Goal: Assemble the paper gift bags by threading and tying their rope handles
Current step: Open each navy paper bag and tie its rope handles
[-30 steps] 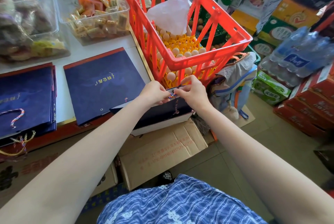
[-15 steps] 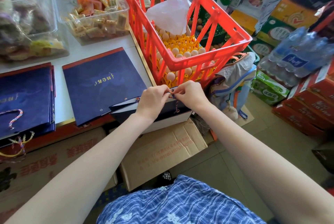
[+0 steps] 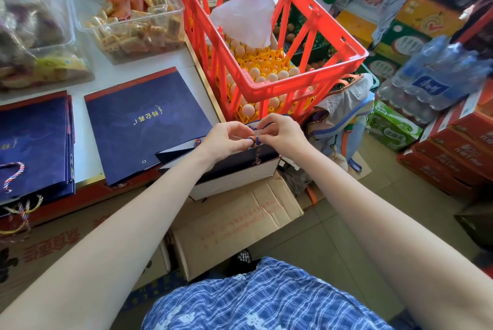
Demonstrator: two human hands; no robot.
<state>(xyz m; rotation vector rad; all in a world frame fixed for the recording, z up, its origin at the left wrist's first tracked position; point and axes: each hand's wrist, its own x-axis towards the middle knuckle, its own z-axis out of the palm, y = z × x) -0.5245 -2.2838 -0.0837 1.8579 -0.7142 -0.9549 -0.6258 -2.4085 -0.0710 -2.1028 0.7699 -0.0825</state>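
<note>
A navy paper gift bag (image 3: 234, 172) with a white inside is held open at the table's front edge, just below the red crate. My left hand (image 3: 226, 140) and my right hand (image 3: 282, 133) meet at its top rim, both pinching a multicoloured rope handle (image 3: 253, 141) that is looped between the fingertips. A short piece of the rope hangs down the bag's inner wall. A flat navy bag (image 3: 144, 121) with gold lettering lies on the table to the left. Further left sits a stack of navy bags (image 3: 34, 143) with rope handles (image 3: 13, 175) fitted.
A red plastic crate (image 3: 266, 84) of eggs stands right behind my hands. Clear tubs of wrapped snacks (image 3: 133, 17) sit at the table's back. A cardboard box (image 3: 237, 223) lies under the bag. Bottled water packs (image 3: 440, 73) and stacked cartons (image 3: 453, 153) fill the right side.
My hands have drawn closer together at the bag's rim, and the rope is now curled into a small loop between the fingertips. The bag has stayed in place.
</note>
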